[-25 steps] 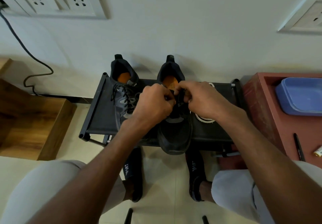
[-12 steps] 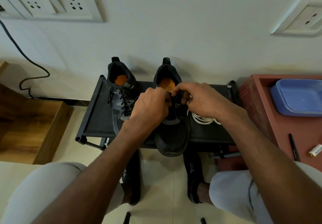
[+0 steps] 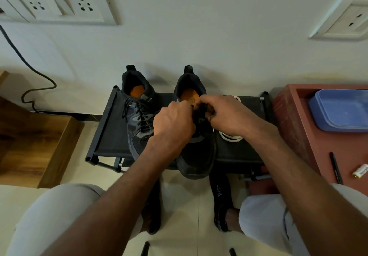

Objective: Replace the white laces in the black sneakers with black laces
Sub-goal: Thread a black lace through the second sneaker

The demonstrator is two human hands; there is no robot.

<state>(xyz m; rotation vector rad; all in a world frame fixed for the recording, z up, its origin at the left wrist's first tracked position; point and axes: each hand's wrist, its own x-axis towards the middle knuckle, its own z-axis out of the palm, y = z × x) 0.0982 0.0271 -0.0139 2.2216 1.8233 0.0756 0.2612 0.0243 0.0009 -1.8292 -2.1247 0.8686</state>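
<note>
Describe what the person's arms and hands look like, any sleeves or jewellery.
Both forearms are bare with no sleeves showing. The left hand and right hand wear no gloves, and no rings, watch or bracelet are visible.

Low black rack [image 3: 111, 136] on the floor carries two black sneakers [image 3: 139, 120], one left of the fingers [image 3: 201, 104], one beneath. White laces [image 3: 229, 136] lie right of them.

Bare forearms, light grey trousers [image 3: 59, 212], black socks [image 3: 222, 194] printed perhaps "SPORT"
</note>
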